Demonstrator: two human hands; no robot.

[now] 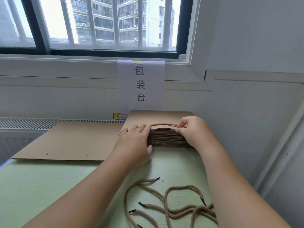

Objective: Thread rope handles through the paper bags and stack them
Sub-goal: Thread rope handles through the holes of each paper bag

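Two hands on the pile now. At nine o'clock, flat brown kraft paper bags (65, 142) wait unthreaded, punched holes showing. My left hand (136, 137) presses flat, fingers straight, on the ribbed stack of threaded bags (166, 139) at twelve; my right hand (192, 130) pinches the top bag's thin rope handle (164, 125). Squaring the stack, I reckon. Next: fetch the soft braided black-tipped cords (172, 209) at five o'clock.

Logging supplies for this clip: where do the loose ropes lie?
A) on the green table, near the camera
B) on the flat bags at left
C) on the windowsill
A: the loose ropes lie on the green table, in front of the threaded stack.
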